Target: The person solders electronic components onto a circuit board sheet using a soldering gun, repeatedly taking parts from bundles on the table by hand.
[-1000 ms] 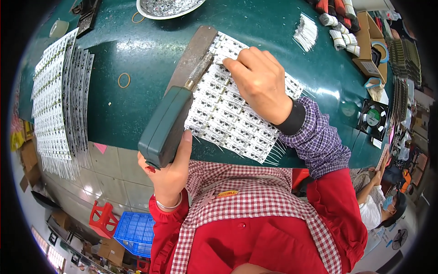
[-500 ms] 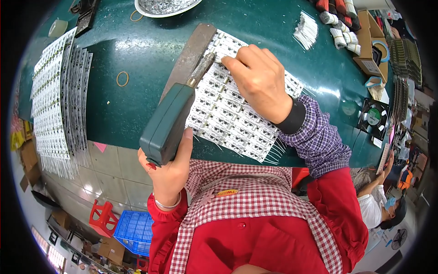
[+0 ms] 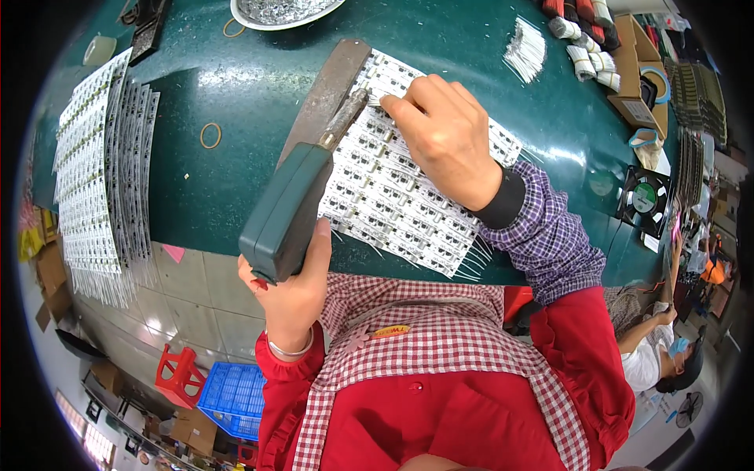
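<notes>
My left hand point(image 3: 292, 302) is wrapped round the dark green body of a soldering gun point(image 3: 290, 208), whose metal barrel points up and to the right. Its tip meets a white circuit board panel point(image 3: 377, 184) just left of my right fingertips. Rows of small dark parts cover the panel, and thin white wires stick out from its edges. Over the panel's upper part my right hand point(image 3: 444, 137) is closed, thumb and forefinger pinched near the tip; what they hold is too small to make out. A flat worn metal bar point(image 3: 326, 90) lies along the panel's left edge.
More wired circuit panels point(image 3: 90, 173) stand at the left table edge. A bowl of metallic bits point(image 3: 287, 12) sits at the back, with a rubber band point(image 3: 210, 136) nearer. Loose white wires point(image 3: 525, 51), a cardboard box point(image 3: 638, 74) and a small fan point(image 3: 644, 198) are at the right.
The soldering gun and left hand have shifted very slightly left; my right hand stays nearly in place. At the far right, a co-worker's arm has moved.
</notes>
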`<state>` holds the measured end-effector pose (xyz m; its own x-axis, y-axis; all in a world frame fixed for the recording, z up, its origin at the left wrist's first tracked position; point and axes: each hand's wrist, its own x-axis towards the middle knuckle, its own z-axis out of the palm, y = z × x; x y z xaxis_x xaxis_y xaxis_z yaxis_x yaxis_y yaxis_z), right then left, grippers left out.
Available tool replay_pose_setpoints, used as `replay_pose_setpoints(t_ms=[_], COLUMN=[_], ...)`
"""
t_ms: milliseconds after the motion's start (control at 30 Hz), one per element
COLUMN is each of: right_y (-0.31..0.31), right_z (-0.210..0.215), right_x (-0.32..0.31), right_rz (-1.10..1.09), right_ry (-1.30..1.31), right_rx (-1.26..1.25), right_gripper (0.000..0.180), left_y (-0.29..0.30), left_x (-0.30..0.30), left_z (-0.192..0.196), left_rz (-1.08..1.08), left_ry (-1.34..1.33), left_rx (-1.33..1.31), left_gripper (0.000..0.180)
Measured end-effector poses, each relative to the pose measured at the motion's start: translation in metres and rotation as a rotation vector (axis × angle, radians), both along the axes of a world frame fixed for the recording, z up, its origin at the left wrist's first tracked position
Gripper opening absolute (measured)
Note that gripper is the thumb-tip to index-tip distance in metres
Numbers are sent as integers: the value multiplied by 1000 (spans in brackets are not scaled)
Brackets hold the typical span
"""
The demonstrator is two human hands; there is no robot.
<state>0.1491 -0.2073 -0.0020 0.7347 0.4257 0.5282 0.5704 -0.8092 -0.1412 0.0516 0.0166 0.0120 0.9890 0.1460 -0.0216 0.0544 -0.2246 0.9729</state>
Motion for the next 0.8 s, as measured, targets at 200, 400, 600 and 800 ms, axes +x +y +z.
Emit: replay_pose_setpoints(t_ms=[200, 400, 600, 800], right_y=[0, -2, -3, -5], right_z=[1, -1, 0, 12], right_x=[0, 1, 1, -7], right_rz=[-2, -6, -16, -27], right_ry=[-1, -12, -19, -52], right_rx=[0, 3, 12, 10], right_gripper=[9, 9, 9, 14], left_y=[1, -2, -8, -6], left_x=[-2, -5, -3, -4], left_z=[-4, 7, 16, 14], left_rz=[-16, 105, 157, 156], left_ry=[-2, 70, 41, 32], left_rx=[25, 10, -99, -62], left_gripper=[16, 23, 25, 26])
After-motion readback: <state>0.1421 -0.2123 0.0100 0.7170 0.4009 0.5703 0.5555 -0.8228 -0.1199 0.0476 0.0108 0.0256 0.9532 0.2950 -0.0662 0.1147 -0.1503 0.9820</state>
